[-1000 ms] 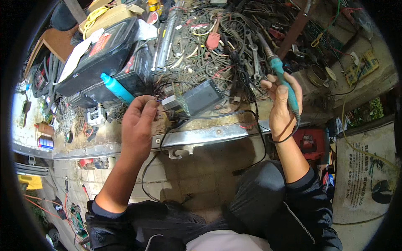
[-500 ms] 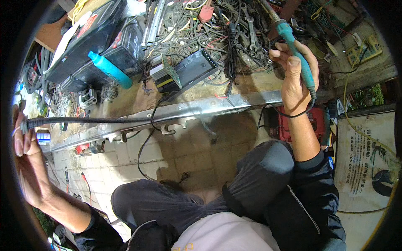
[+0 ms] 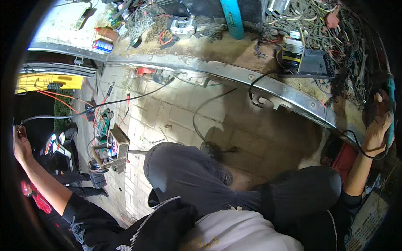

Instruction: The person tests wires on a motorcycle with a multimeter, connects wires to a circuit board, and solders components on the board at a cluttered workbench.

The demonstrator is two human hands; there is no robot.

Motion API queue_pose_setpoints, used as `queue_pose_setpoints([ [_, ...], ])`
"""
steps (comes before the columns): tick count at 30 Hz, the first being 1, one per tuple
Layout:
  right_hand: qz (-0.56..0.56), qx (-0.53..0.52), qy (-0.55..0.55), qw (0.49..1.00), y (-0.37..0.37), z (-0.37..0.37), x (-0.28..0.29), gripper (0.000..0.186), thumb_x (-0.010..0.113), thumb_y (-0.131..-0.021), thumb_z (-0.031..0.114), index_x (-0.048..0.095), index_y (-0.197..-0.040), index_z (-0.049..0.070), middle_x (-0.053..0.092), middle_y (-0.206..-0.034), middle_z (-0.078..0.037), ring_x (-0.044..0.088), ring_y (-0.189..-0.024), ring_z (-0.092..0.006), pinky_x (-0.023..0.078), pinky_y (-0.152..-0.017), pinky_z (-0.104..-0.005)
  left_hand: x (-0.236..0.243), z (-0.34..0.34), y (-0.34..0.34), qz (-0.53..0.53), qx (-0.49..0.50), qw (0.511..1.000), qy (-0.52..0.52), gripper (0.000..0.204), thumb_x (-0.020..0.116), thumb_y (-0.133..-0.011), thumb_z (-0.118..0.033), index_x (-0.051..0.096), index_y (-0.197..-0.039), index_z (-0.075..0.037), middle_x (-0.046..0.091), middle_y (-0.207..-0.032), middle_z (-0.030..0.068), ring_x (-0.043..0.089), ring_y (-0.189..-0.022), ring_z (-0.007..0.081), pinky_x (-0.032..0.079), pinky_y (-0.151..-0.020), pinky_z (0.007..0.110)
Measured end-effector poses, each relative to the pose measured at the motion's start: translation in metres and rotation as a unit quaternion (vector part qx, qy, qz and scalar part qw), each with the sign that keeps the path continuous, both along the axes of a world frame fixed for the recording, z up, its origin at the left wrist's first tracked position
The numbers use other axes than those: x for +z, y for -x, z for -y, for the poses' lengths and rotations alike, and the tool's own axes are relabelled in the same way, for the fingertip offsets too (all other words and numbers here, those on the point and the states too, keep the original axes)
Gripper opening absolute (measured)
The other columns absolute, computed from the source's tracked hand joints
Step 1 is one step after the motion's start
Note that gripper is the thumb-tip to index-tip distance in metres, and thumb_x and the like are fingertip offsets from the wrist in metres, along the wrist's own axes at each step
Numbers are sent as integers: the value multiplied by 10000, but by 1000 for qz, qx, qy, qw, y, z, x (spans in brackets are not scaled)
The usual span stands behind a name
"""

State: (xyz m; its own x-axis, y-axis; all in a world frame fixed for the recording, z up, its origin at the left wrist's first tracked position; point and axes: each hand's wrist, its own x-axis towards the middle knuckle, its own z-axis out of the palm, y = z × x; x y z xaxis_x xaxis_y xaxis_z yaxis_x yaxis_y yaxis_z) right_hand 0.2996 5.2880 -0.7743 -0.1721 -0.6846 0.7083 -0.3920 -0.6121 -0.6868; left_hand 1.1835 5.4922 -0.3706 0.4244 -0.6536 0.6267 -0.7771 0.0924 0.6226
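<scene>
My right hand [image 3: 377, 131], at the right rim, is closed around the teal handle of a soldering iron [image 3: 390, 109]. Its metal barrel points up past the workbench, and a black cord loops from the handle's lower end beside my wrist. Out at the far left, my left hand [image 3: 23, 147] is raised, fingers pinched at the end of a dark cable [image 3: 100, 103]. That cable stretches over the tiled floor towards the bench edge. On the bench lie a black open case [image 3: 313, 63] and a small yellow-and-black box [image 3: 292, 53] next to it.
A metal-edged workbench [image 3: 217, 65] crosses the top, with a teal bottle [image 3: 232, 21], tangled wires [image 3: 301, 21] and a blue can [image 3: 103, 45]. Below its edge hangs a metal hook [image 3: 264, 102]. A metal box with tools [image 3: 119, 144] stands on the floor at left. A red case [image 3: 341, 161] sits at right.
The view has swung left, showing more floor and a yellow object. My left hand has drawn the cable end outward from the bench. My right hand still grips the soldering iron.
</scene>
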Motion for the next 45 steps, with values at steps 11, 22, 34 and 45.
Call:
queue_pose_setpoints([
  [11, 75, 41, 67, 994, -52, -16, 29, 380, 568, -940, 209, 476, -1225, -26, 617, -1073, -222, 651, -909, -253, 519, -850, -381, -290, 168, 406, 183, -367, 859, -306, 299, 623, -794, 44, 605, -1091, 21, 613, -1055, 121, 594, -957, 204, 465, -850, 310],
  [22, 72, -2, 68, 995, -39, -57, 43, 423, 599, -921, 256, 472, -1215, -20, 627, -1038, -229, 653, -877, -248, 514, -822, -357, -472, 225, 630, -263, -485, 697, -459, 222, 648, -868, -130, 652, -1020, 32, 631, -809, 44, 529, -636, 99, 467, -582, 271],
  [34, 97, 10, 22, 995, -34, -39, 34, 539, 576, -906, 422, 441, -1242, 23, 600, -1070, -231, 647, -892, -303, 517, -828, -426, -384, 236, 595, -335, -599, 686, -242, 197, 585, -910, -132, 642, -1034, 10, 641, -908, 53, 584, -843, 110, 455, -779, 257],
  [45, 259, 100, -132, 951, -72, -18, 30, 681, 387, -874, 669, 515, -1196, 83, 519, -683, -82, 432, -558, -164, 366, -525, -320, -358, 290, 488, -194, -512, 784, -292, 165, 634, -856, -102, 638, -914, 53, 640, -791, 64, 583, -710, 111, 468, -672, 254],
])
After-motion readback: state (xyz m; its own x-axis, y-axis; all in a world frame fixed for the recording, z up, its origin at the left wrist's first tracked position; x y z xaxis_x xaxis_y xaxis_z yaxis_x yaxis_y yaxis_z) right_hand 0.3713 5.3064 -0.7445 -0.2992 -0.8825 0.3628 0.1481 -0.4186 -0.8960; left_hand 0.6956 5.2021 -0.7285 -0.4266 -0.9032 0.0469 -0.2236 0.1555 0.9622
